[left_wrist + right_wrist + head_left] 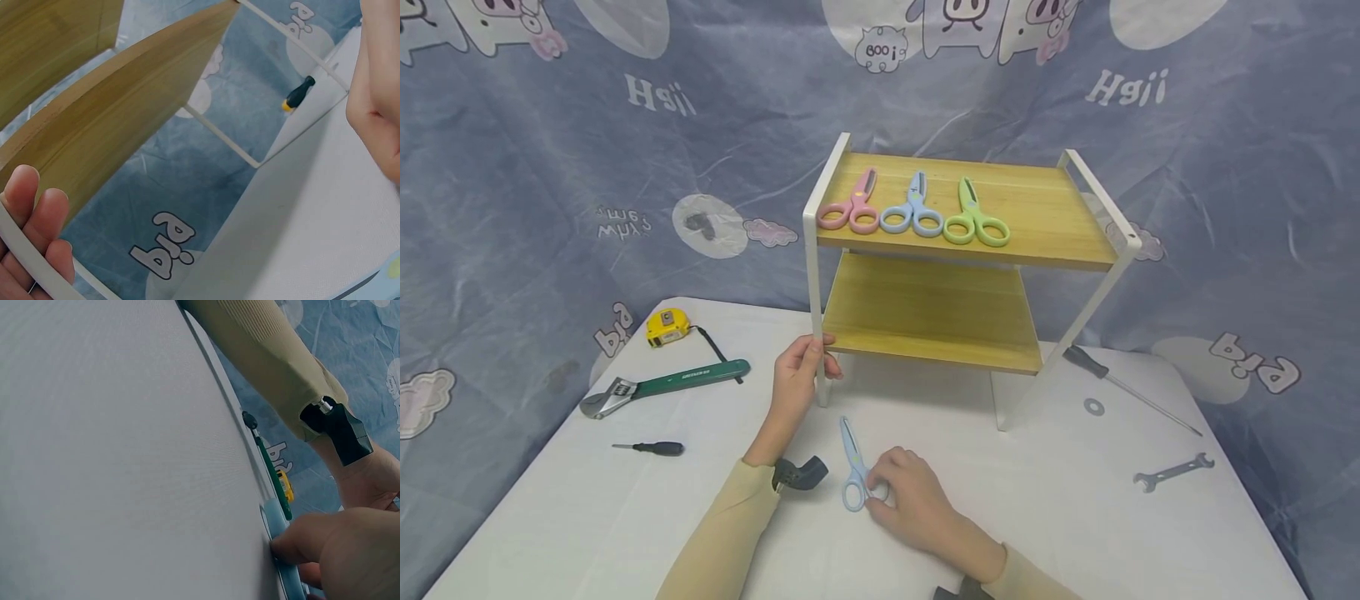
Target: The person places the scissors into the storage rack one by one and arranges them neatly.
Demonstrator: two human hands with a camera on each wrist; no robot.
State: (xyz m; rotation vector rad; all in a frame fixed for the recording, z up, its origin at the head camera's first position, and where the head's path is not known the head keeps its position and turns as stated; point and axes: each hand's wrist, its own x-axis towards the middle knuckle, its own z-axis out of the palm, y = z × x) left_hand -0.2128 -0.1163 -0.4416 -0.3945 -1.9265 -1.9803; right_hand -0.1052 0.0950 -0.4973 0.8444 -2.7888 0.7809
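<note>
My left hand (797, 371) grips the front left white leg (815, 292) of a two-tier wooden shelf (932, 312). In the left wrist view, curled fingertips (47, 215) show round that white bar. A pair of light blue scissors (852, 450) lies on the white table in front of the shelf, blades toward it. My right hand (917, 500) pinches the right handle loop of these scissors between thumb and fingers; the right wrist view shows the thumb on the blue handle (273, 512). Pink scissors (857, 204), another blue pair (915, 208) and green scissors (974, 218) line the upper board.
Left of the shelf lie a yellow tape measure (667, 327), a green-handled adjustable wrench (677, 382) and a small black screwdriver (658, 448). To its right are a long screwdriver (1120, 383), a washer (1093, 407) and an open-ended spanner (1174, 473). A patterned blue cloth (550, 167) hangs behind.
</note>
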